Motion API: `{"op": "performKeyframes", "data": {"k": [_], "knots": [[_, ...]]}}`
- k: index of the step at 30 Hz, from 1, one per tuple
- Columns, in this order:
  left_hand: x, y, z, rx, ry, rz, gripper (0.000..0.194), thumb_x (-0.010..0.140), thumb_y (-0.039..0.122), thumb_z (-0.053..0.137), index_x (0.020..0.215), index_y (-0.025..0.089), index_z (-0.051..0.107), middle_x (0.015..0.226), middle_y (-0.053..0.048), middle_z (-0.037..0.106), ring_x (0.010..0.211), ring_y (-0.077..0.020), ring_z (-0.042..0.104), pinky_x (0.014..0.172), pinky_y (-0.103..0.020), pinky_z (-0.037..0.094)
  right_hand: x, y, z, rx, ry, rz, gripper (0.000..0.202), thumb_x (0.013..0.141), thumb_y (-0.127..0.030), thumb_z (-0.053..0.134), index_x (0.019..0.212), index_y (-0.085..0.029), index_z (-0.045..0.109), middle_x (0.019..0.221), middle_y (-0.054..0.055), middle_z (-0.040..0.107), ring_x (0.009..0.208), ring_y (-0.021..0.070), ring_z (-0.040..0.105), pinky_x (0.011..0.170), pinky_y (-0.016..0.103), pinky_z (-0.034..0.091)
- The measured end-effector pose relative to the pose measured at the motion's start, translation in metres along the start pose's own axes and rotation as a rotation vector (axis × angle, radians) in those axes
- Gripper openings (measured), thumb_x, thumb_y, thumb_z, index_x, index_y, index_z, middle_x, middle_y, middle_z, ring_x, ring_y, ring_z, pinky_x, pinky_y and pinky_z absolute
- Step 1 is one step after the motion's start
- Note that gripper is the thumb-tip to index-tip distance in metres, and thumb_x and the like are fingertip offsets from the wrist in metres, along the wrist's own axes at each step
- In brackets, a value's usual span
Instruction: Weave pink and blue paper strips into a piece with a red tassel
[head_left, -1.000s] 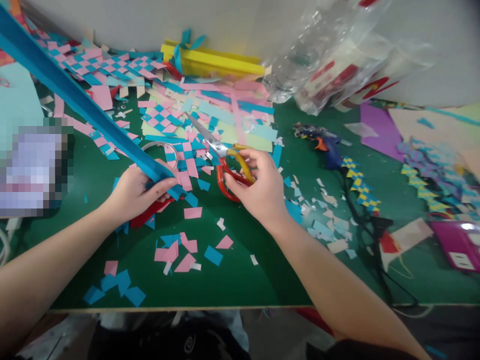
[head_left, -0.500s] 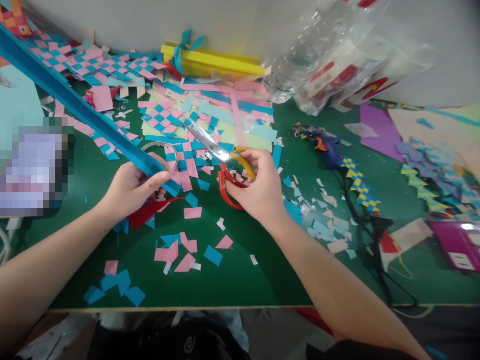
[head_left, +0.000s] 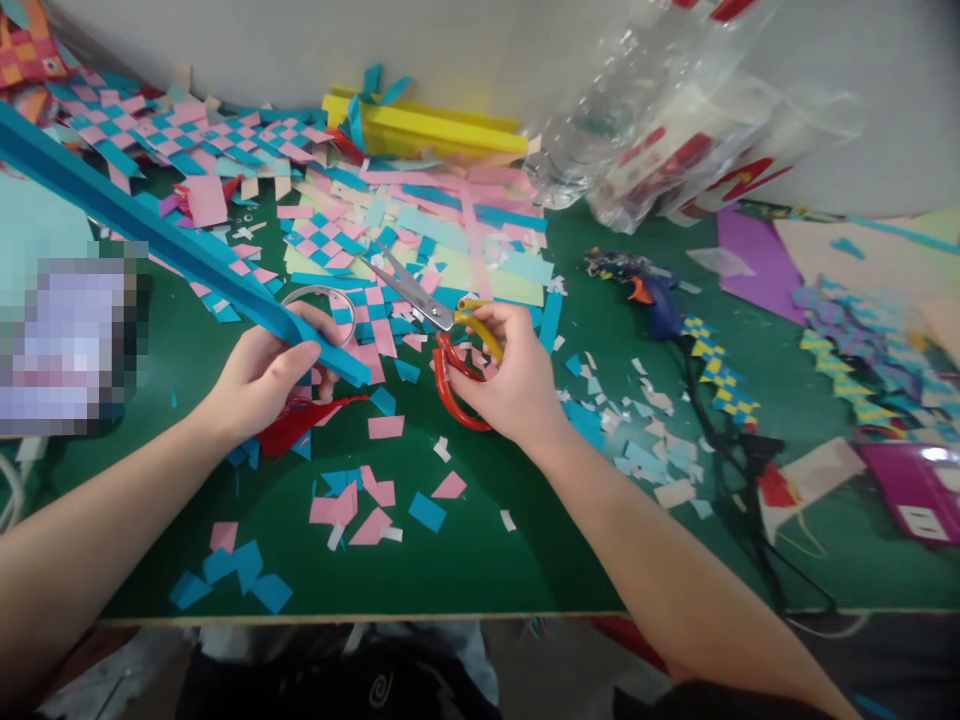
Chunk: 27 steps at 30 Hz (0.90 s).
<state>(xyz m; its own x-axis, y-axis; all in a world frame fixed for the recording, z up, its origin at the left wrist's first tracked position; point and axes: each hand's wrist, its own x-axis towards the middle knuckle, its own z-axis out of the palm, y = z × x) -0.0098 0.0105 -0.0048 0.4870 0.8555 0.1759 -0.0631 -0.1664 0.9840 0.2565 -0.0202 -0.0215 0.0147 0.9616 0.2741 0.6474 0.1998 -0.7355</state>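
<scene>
My left hand (head_left: 274, 370) is closed around the near end of a long folded blue paper strip (head_left: 161, 235), which slants up to the upper left. In my right hand (head_left: 514, 375) is a pair of scissors (head_left: 420, 300) with one red and one yellow handle. Its blades are slightly apart and point away to the upper left, clear of the strip's cut end. Behind my left hand lies a roll of clear tape (head_left: 345, 305), partly hidden. A red paper piece (head_left: 304, 425) rests just under that hand. Small pink and blue paper scraps (head_left: 375, 490) are scattered in front.
Woven pink-and-blue paper pieces (head_left: 195, 135) cover the back left, beside a yellow folded paper (head_left: 442, 125). A phone (head_left: 67, 340) lies at left. To the right are a blue glue gun (head_left: 656, 300), a plastic bag of cups (head_left: 660, 130) and a magenta box (head_left: 911, 490).
The blue strip's far end has swung lower on the left. The scissors' blades have opened a little and the handles have spread, with my right hand shifting slightly left.
</scene>
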Motion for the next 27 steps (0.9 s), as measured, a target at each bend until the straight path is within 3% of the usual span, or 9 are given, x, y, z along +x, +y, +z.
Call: {"op": "performKeyframes", "data": {"k": [8,15,20,27], "knots": [[0.002,0.001,0.002,0.067,0.078,-0.012,0.020,0.090,0.012,0.046,0.098,0.016,0.065,0.065,0.002,0.061,0.048,-0.0107,0.062,0.043,-0.020,0.049,0.001,0.003,0.000,0.038,-0.063,0.016,0.049,0.075,-0.041,0.070,0.113,-0.025,0.043,0.120,0.012,0.057,0.098,0.0237,0.067,0.079,0.042,0.061],[0.002,0.006,0.006,0.171,0.123,-0.051,0.013,0.094,0.023,0.052,0.094,0.016,0.063,0.062,0.002,0.060,0.048,-0.0097,0.061,0.041,-0.018,0.047,0.001,0.003,-0.001,-0.040,-0.069,-0.012,0.050,0.075,-0.041,0.070,0.114,-0.024,0.043,0.122,0.012,0.057,0.096,0.0241,0.067,0.078,0.042,0.061],[0.004,0.008,0.008,0.154,0.189,-0.062,0.022,0.095,0.031,0.056,0.106,0.015,0.065,0.070,0.000,0.063,0.053,-0.0110,0.064,0.049,-0.022,0.054,-0.001,0.005,0.001,0.040,-0.061,-0.017,0.050,0.076,-0.041,0.070,0.114,-0.025,0.041,0.125,0.013,0.053,0.098,0.0235,0.066,0.075,0.040,0.062],[0.004,0.007,0.006,0.180,0.289,-0.102,0.024,0.095,0.035,0.056,0.099,0.015,0.067,0.070,-0.001,0.066,0.054,-0.0097,0.064,0.051,-0.020,0.052,-0.002,0.007,0.002,0.018,-0.052,-0.099,0.054,0.076,-0.038,0.070,0.117,-0.026,0.037,0.123,0.012,0.051,0.101,0.0256,0.062,0.074,0.042,0.059]]}}
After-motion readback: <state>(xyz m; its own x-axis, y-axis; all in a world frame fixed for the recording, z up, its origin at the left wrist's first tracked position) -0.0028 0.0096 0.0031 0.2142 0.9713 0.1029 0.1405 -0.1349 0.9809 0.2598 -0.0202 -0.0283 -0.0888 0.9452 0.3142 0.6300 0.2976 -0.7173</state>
